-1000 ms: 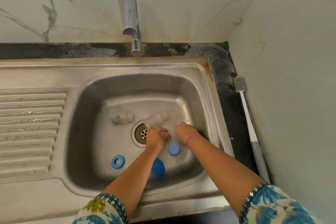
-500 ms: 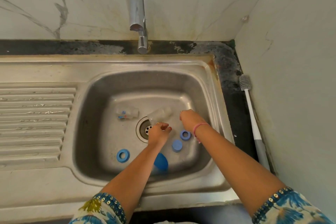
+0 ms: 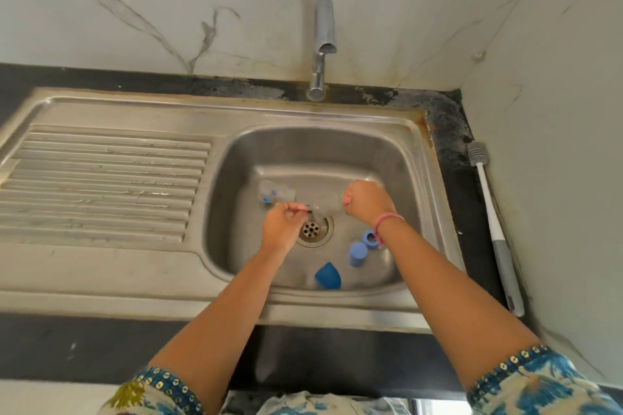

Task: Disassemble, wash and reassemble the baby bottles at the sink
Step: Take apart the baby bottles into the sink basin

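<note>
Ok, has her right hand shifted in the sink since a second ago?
Yes. Judged against the drain, the right hand was level with it and has gone toward the far wall of the basin, where its grip now closes on the clear bottle.

Both arms reach forward, left hand point(image 3: 282, 224) and right hand point(image 3: 367, 200) curled closed.

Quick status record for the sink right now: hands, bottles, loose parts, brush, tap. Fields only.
left hand: closed on one end of a clear bottle
right hand: closed on the bottle's other end
second clear bottle: lying on the basin floor, left of the hands
blue parts: ring, small cap, larger cap, all loose in the basin
bottle brush: on the counter, right of the sink
tap: no water visible
</note>
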